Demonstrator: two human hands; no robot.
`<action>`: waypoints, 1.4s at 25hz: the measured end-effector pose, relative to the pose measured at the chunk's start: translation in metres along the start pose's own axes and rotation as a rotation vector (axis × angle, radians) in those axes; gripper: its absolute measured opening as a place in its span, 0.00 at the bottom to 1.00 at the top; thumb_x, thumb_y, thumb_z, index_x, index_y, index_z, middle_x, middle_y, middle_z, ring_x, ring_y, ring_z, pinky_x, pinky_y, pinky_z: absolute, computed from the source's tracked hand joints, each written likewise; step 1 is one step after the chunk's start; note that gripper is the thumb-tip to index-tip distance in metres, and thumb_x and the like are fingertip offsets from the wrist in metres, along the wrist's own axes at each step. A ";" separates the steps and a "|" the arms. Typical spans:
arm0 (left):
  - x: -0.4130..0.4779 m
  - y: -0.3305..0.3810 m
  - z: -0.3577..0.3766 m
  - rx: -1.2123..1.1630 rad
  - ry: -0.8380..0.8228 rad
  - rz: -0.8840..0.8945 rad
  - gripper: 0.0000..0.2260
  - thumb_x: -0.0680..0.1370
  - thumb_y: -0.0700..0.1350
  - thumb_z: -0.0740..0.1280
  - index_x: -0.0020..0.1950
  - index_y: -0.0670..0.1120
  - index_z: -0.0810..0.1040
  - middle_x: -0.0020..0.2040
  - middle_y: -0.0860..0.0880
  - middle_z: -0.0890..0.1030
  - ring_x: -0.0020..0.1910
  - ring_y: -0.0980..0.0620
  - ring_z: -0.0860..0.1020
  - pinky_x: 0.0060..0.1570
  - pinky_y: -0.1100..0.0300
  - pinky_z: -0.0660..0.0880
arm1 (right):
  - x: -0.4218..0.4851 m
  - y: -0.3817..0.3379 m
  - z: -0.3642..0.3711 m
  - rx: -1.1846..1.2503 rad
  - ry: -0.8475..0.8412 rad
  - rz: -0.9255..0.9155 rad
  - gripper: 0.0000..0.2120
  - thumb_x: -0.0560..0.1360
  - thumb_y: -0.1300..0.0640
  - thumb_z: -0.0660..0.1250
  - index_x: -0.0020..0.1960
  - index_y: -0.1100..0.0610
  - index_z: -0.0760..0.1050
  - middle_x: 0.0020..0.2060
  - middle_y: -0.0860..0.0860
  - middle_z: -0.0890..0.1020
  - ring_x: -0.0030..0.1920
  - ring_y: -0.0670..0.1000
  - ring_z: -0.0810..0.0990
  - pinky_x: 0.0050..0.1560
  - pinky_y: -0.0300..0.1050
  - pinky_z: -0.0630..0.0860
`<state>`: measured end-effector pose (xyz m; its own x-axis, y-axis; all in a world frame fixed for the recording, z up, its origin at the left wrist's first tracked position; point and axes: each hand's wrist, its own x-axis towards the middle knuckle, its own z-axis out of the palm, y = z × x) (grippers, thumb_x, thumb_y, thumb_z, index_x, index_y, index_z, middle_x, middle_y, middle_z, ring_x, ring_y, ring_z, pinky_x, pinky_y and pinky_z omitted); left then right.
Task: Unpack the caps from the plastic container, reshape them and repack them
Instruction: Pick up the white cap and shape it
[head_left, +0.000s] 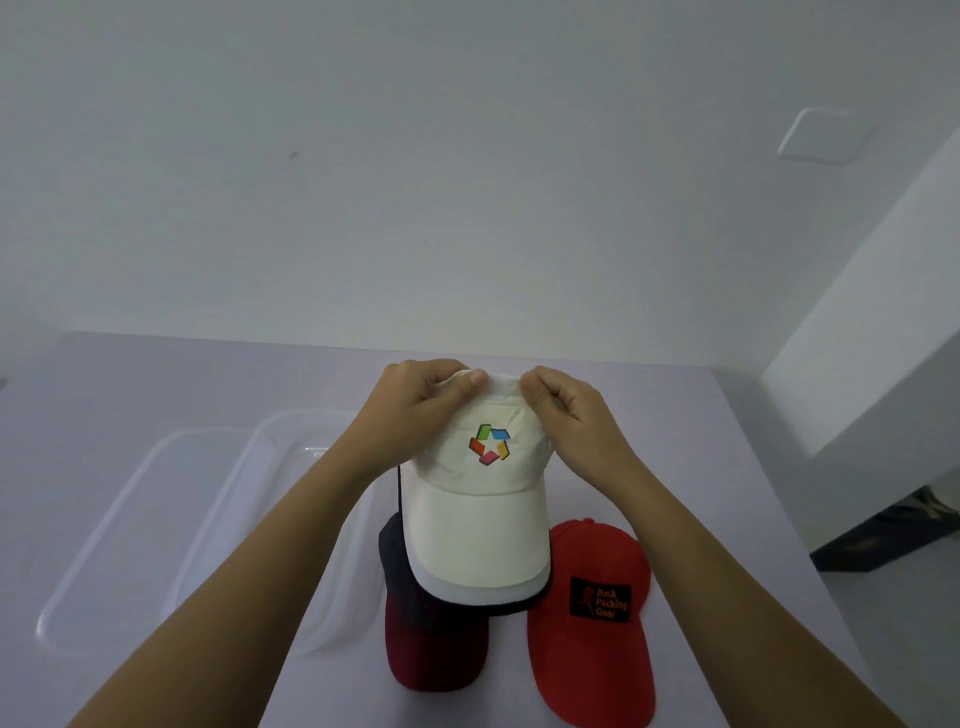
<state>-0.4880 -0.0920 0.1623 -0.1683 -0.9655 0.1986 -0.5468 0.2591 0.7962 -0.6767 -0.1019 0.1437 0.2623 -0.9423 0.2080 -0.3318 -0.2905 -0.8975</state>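
A white cap (478, 525) with a multicoloured star logo is held up above the table, its brim pointing towards me. My left hand (415, 410) and my right hand (571, 415) each pinch the top of its crown from either side. Under it lies a dark navy and maroon cap (431, 639), partly hidden by the white brim. A red cap (587, 618) with a black patch lies to the right on the table. The clear plastic container (306, 431) stands open at the left, behind my left forearm.
A clear lid (104, 545) lies to the left of the container on the lilac table (156, 374). A white wall runs behind the table's far edge. At the right the table ends beside a white pillar (883, 338) and dark floor.
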 end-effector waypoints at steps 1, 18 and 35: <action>0.001 0.002 -0.002 -0.050 0.024 -0.004 0.19 0.80 0.53 0.61 0.41 0.39 0.79 0.37 0.39 0.81 0.35 0.45 0.79 0.38 0.51 0.76 | -0.001 0.000 -0.001 0.086 0.036 0.035 0.14 0.76 0.42 0.56 0.49 0.49 0.75 0.42 0.49 0.79 0.43 0.47 0.77 0.46 0.41 0.73; -0.034 -0.030 0.041 -0.903 -0.126 -0.705 0.21 0.78 0.62 0.55 0.61 0.52 0.74 0.59 0.49 0.81 0.54 0.51 0.82 0.44 0.55 0.81 | -0.032 0.055 0.038 0.965 0.046 0.466 0.35 0.68 0.37 0.69 0.68 0.55 0.70 0.62 0.56 0.79 0.61 0.58 0.78 0.61 0.58 0.75; -0.045 -0.045 0.077 -0.672 0.106 -0.529 0.30 0.74 0.64 0.59 0.70 0.48 0.68 0.63 0.51 0.78 0.57 0.56 0.78 0.62 0.54 0.73 | -0.055 0.060 0.045 1.250 -0.077 0.544 0.40 0.58 0.50 0.81 0.67 0.57 0.72 0.63 0.60 0.78 0.63 0.60 0.77 0.63 0.59 0.73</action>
<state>-0.5190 -0.0587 0.0739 0.0673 -0.9609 -0.2686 0.0754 -0.2635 0.9617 -0.6703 -0.0606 0.0607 0.4263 -0.8646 -0.2659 0.6144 0.4925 -0.6164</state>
